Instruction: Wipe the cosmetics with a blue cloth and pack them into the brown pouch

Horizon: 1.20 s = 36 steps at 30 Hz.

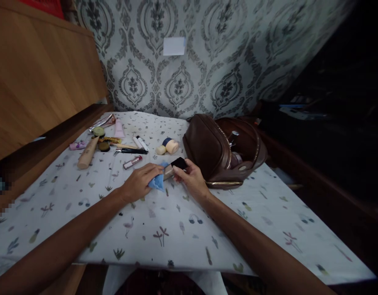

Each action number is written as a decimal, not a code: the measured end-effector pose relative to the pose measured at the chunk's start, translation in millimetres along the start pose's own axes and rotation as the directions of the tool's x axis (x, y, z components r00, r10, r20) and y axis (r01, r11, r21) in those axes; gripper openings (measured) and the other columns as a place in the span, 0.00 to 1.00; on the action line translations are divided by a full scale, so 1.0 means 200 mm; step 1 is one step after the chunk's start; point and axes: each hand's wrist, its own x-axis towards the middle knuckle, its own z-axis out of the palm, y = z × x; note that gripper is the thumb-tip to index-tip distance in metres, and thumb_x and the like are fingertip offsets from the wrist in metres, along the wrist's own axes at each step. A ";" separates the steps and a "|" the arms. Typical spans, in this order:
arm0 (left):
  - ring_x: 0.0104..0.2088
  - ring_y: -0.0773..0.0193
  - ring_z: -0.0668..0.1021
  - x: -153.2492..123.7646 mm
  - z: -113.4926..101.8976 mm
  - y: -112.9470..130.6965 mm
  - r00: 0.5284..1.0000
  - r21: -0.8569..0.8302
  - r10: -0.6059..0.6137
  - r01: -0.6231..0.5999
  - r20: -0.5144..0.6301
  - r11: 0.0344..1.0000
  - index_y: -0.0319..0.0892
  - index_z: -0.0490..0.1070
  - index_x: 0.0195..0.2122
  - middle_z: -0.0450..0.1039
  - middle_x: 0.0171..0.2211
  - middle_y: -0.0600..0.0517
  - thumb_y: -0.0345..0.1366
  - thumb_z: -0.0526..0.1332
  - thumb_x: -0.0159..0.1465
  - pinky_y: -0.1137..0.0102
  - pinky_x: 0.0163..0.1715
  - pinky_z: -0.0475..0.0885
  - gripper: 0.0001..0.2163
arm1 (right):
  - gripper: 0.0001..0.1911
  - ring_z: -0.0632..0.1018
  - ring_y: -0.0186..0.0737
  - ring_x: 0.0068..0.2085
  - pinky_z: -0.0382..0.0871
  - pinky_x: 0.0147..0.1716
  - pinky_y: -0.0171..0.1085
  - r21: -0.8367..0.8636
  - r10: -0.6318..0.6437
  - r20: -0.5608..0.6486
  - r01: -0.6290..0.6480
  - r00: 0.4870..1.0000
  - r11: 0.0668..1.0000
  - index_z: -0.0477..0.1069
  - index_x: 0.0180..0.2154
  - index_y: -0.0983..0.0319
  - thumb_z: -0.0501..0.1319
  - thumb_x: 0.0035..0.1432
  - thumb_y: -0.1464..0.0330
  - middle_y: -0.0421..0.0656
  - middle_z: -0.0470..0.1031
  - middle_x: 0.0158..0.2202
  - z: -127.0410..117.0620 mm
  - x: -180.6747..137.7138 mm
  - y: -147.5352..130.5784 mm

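Over the middle of the table, my right hand [192, 177] grips a small foundation bottle [168, 172] by its black cap [178, 164]. The bottle lies tilted, its beige body toward the left. My left hand [142, 180] is closed on a blue cloth [157, 182], which touches the bottle's body; part of the cloth is hidden under the fingers. A lip gloss tube [133, 162] lies just beyond my left hand. Right of my right hand stands a brown toiletry bag [207, 147], unzipped, with a silver-capped item [233, 136] showing inside.
Cosmetics are spread at the back left: a beige tube [87, 155], a pink tube [119, 128], a black pencil [132, 151] and round jars [171, 146]. A wooden panel [47, 61] borders the left side. Patterned wallpaper [183, 82] rises behind the white printed tablecloth [189, 241].
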 end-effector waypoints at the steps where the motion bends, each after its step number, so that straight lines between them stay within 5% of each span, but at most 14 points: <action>1: 0.48 0.57 0.78 0.00 0.00 -0.01 1.000 0.009 -0.012 0.012 0.018 1.000 0.41 0.70 0.45 0.76 0.48 0.43 0.29 0.53 0.67 0.64 0.46 0.75 0.09 | 0.26 0.71 0.31 0.21 0.65 0.20 0.32 0.009 0.000 -0.009 0.000 1.000 1.000 0.67 0.33 0.60 0.75 0.40 0.53 0.34 0.71 0.24 0.00 0.00 0.00; 7: 0.39 0.60 0.78 0.00 -0.02 -0.05 0.992 -0.010 -0.114 0.114 0.049 0.993 0.42 0.71 0.37 0.76 0.38 0.47 0.27 0.52 0.65 0.67 0.40 0.73 0.09 | 0.25 0.76 0.34 0.27 0.70 0.26 0.34 0.094 0.009 0.088 -0.017 0.996 0.995 0.72 0.37 0.61 0.74 0.43 0.51 0.38 0.74 0.30 0.00 -0.01 -0.03; 14: 0.41 0.60 0.78 0.12 -0.06 0.06 0.932 -0.172 -0.296 0.263 -0.208 0.949 0.42 0.72 0.39 0.76 0.39 0.50 0.29 0.58 0.63 0.66 0.44 0.72 0.05 | 0.22 0.72 0.32 0.23 0.66 0.22 0.33 -0.005 -0.053 0.102 0.054 0.993 0.999 0.70 0.32 0.60 0.73 0.45 0.52 0.36 0.69 0.25 -0.01 0.01 -0.01; 22: 0.59 0.55 0.73 0.17 -0.06 0.19 0.992 -0.011 -0.059 0.058 -0.111 0.998 0.43 0.65 0.58 0.69 0.58 0.42 0.22 0.53 0.62 0.57 0.58 0.71 0.23 | 0.17 0.66 0.31 0.24 0.62 0.22 0.32 -0.041 -0.175 0.187 0.186 0.967 0.982 0.68 0.35 0.60 0.70 0.48 0.60 0.35 0.67 0.27 0.03 0.00 0.02; 27: 0.60 0.53 0.72 0.18 -0.07 0.23 0.965 0.222 0.262 -0.259 0.019 0.940 0.38 0.69 0.53 0.74 0.53 0.39 0.20 0.49 0.65 0.54 0.57 0.73 0.18 | 0.11 0.71 0.36 0.31 0.68 0.32 0.35 -0.171 -0.289 0.153 0.314 0.945 0.934 0.70 0.35 0.61 0.63 0.47 0.66 0.38 0.72 0.30 0.03 0.00 0.05; 30: 0.56 0.55 0.76 0.19 -0.07 0.25 0.937 0.265 0.330 -0.350 0.118 0.898 0.39 0.72 0.48 0.78 0.47 0.42 0.23 0.50 0.68 0.55 0.56 0.74 0.14 | 0.09 0.71 0.37 0.32 0.68 0.34 0.36 -0.198 -0.302 0.151 0.328 0.941 0.924 0.71 0.32 0.62 0.62 0.44 0.69 0.38 0.72 0.28 0.03 0.00 0.05; 33: 0.57 0.56 0.75 0.18 -0.10 0.25 0.959 0.170 0.236 -0.262 0.157 0.950 0.39 0.72 0.48 0.77 0.49 0.41 0.20 0.49 0.65 0.56 0.57 0.73 0.17 | 0.10 0.70 0.36 0.32 0.68 0.35 0.35 -0.192 -0.306 0.140 0.329 0.942 0.925 0.71 0.33 0.62 0.64 0.44 0.68 0.37 0.72 0.28 0.04 0.00 0.04; 36: 0.57 0.56 0.75 0.14 -0.12 0.20 0.988 0.050 -0.051 0.044 0.146 0.998 0.39 0.70 0.53 0.75 0.53 0.42 0.19 0.50 0.57 0.56 0.57 0.72 0.24 | 0.14 0.71 0.35 0.31 0.68 0.32 0.34 -0.161 -0.262 0.099 0.276 0.960 0.948 0.70 0.34 0.61 0.67 0.45 0.63 0.36 0.72 0.28 0.04 0.00 0.01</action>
